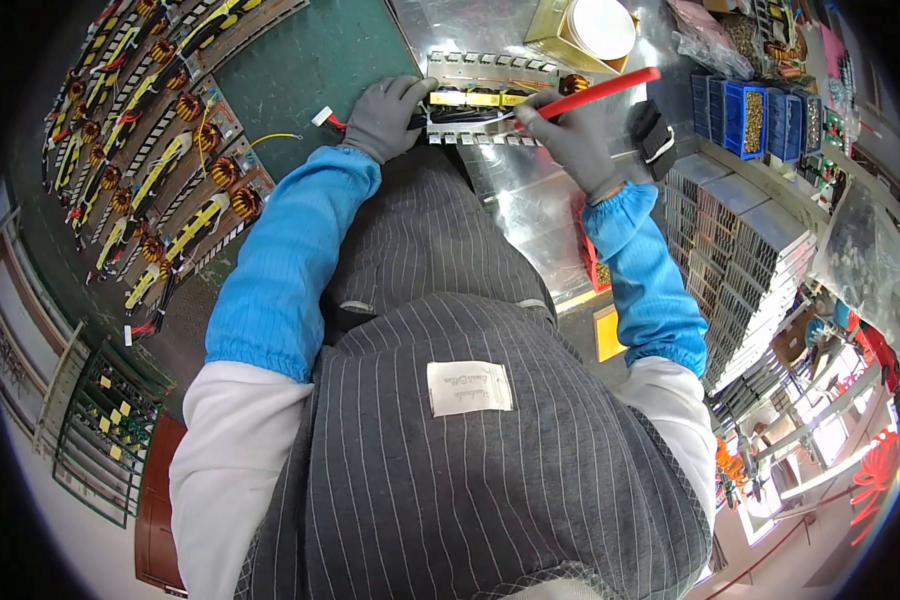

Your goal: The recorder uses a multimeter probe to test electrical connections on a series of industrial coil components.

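On the bench in front of me lies a long circuit assembly with yellow-wrapped parts, silver clips along both edges and a copper-wound ring coil at its right end. My left hand, in a grey glove, is closed at its left end around a bundle of black wires. A white connector on red and black leads sticks out to the left of that hand. In my right hand, also gloved, is a long flat red tool, slanting up to the right. Its lower tip lies by the wires, partly hidden by fingers.
Many similar assemblies lie in rows at left on a green mat. Behind the work stands a gold box with a white round lid. Blue bins of small parts and stacked metal pieces occupy the right.
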`<action>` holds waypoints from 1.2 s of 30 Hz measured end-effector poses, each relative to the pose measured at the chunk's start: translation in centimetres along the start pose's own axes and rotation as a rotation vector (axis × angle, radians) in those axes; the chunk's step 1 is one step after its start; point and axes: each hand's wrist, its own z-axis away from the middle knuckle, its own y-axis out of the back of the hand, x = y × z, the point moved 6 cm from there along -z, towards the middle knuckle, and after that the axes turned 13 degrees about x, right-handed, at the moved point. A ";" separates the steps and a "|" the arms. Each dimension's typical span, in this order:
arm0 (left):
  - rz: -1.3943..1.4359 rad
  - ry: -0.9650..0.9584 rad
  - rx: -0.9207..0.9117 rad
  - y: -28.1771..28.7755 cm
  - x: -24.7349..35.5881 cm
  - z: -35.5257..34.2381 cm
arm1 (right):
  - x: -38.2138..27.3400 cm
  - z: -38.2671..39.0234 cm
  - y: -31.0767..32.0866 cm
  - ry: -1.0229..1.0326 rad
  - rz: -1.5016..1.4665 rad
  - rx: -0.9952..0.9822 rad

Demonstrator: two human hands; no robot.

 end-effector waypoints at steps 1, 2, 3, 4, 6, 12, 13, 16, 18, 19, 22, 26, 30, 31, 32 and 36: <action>-0.002 0.000 0.001 0.0 0.0 0.0 | 0.2 0.2 0.0 0.002 -0.002 -0.002; -0.008 0.003 0.004 -0.1 0.0 0.1 | -0.1 0.5 0.0 -0.008 -0.006 -0.011; -0.014 0.008 0.006 -0.1 -0.1 0.1 | -0.5 0.8 -0.1 -0.018 -0.010 -0.022; -0.007 0.003 0.020 -0.1 -0.1 0.2 | -0.9 1.0 -0.3 -0.012 -0.012 -0.028; -0.003 -0.006 0.033 0.0 0.1 0.1 | -2.8 1.2 -0.9 -0.049 -0.203 0.032; 0.030 0.003 0.022 -0.1 0.1 0.2 | -4.8 1.9 -5.7 0.119 -0.030 0.018; 0.029 0.002 0.025 -0.1 0.1 0.1 | -4.3 2.0 -6.4 0.087 -0.099 -0.007; 0.028 0.010 0.021 -0.3 -0.2 0.2 | -4.1 2.2 -6.7 0.170 0.028 -0.026; -0.003 -0.013 0.006 0.0 -0.3 0.2 | -5.5 2.4 -5.3 0.099 -0.037 -0.049; -0.010 -0.010 0.012 0.3 -0.4 0.3 | -5.7 2.4 -4.6 0.020 -0.102 -0.068; 0.007 -0.035 -0.049 1.2 -0.1 0.0 | -5.4 2.3 -3.1 0.056 -0.096 0.056; 0.027 0.059 -0.238 2.2 -0.2 -0.1 | -4.6 3.2 -4.9 0.209 -0.004 0.118; 0.154 0.108 -0.326 4.1 -0.2 0.5 | -4.6 4.2 -2.8 0.132 -0.146 0.068; 0.190 0.159 -0.405 4.9 0.5 0.0 | -4.2 4.8 -1.7 -0.015 -0.258 0.051; 0.225 0.214 -0.482 5.7 1.3 -0.1 | -4.4 5.3 -0.6 0.001 -0.267 0.063; 0.001 0.063 -0.590 6.7 4.0 -1.9 | -4.4 7.5 4.6 -0.038 -0.369 0.264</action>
